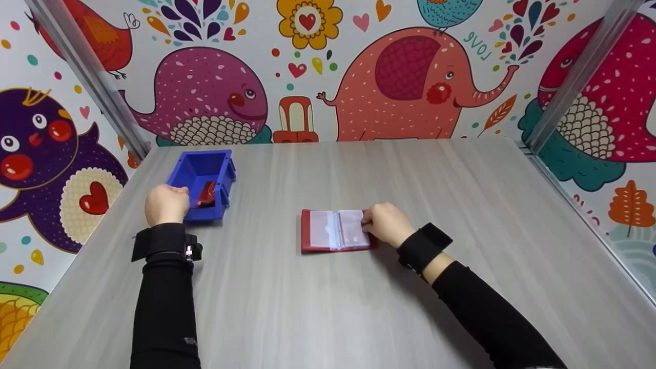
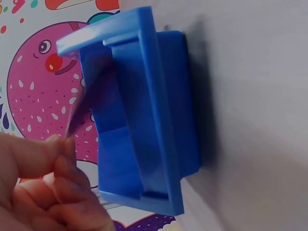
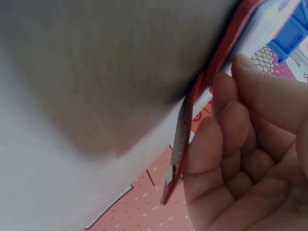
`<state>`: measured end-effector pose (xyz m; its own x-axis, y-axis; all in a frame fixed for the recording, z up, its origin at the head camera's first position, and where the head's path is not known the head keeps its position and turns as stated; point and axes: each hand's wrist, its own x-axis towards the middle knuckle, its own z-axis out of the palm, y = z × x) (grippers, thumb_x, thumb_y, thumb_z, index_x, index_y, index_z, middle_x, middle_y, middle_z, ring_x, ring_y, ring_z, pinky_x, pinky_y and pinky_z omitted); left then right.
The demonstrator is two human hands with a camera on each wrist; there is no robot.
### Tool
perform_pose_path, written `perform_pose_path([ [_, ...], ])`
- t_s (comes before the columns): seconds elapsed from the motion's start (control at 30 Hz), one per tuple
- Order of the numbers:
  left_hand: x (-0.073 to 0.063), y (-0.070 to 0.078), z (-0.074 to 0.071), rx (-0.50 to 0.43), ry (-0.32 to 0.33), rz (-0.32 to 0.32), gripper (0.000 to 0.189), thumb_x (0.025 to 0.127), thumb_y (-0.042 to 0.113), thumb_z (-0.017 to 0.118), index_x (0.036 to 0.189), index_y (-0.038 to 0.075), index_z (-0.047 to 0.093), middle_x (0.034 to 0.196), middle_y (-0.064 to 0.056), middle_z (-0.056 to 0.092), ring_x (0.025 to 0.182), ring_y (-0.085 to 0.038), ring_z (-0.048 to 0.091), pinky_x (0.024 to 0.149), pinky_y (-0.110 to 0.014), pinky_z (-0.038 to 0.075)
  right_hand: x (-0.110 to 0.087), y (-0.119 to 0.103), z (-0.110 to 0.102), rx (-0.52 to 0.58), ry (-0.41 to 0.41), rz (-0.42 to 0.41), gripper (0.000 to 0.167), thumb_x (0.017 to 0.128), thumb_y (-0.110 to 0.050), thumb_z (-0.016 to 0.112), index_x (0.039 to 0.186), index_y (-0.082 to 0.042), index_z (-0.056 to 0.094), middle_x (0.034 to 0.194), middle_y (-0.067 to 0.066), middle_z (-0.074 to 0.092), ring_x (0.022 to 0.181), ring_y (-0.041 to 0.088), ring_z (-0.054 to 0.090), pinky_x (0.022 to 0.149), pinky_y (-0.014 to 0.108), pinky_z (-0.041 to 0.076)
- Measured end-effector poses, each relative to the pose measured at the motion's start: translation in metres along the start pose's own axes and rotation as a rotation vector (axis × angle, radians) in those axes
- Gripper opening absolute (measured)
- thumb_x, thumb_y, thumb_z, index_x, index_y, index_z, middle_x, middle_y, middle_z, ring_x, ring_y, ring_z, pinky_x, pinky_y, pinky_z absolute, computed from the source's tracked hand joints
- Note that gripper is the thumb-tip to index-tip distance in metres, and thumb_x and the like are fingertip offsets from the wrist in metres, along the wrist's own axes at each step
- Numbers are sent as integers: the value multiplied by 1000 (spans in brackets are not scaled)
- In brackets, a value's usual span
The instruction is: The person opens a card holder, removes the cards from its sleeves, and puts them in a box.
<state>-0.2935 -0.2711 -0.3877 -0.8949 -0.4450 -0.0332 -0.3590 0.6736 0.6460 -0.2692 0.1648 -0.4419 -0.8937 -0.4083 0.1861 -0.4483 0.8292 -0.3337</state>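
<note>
A small red card holder [image 1: 306, 230] lies open on the table, its clear plastic sleeves [image 1: 323, 229] spread flat. My right hand [image 1: 388, 223] pinches the right edge of those sleeves between thumb and index finger. In the right wrist view, the holder's strap [image 3: 179, 149] with a snap sticks out beside the curled fingers. At the left, my left hand [image 1: 166, 205] is over the near left corner of a blue bin [image 1: 225, 179]. Between its thumb and finger it pinches a thin, dark reddish flat piece [image 2: 89, 101], blurred, that reaches into the bin.
The grey wood-grain table [image 1: 287, 307] runs to printed walls at the back and both sides. Metal corner posts [image 1: 89, 77] stand at the back left and back right. The bin is near the left wall, with the card holder to its right.
</note>
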Motion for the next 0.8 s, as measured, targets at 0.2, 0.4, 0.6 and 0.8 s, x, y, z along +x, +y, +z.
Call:
perform_pose_path([
  [0.2,0,0,-2,12,-5,-15,40,101,25,49,124,-4,64,130,-24,59,120,-42,53,101,-51,40,0,-1,-1,13,-12,15,5,80,-4,79,85,-3,78,89,9,74,82,27,68,75,40,54],
  [0.4,-2,1,-5,12,-7,-12,40,102,26,49,124,-4,64,131,-24,58,120,-42,53,100,-52,40,0,-1,-1,17,-8,17,5,80,-4,80,84,-3,78,88,9,74,82,27,68,75,40,54],
  [0.6,-4,1,-5,-6,11,15,39,100,25,51,121,-5,65,128,-24,60,120,-43,53,101,-52,40,0,-2,-1,17,-4,18,5,80,-4,80,84,-3,78,88,9,74,81,26,68,75,40,54],
  [0.8,-8,7,-3,8,12,66,38,101,25,51,119,-5,66,126,-24,62,116,-42,56,97,-52,42,0,-2,-2,5,-11,14,4,80,-4,79,84,-3,78,88,9,73,80,25,67,74,40,54],
])
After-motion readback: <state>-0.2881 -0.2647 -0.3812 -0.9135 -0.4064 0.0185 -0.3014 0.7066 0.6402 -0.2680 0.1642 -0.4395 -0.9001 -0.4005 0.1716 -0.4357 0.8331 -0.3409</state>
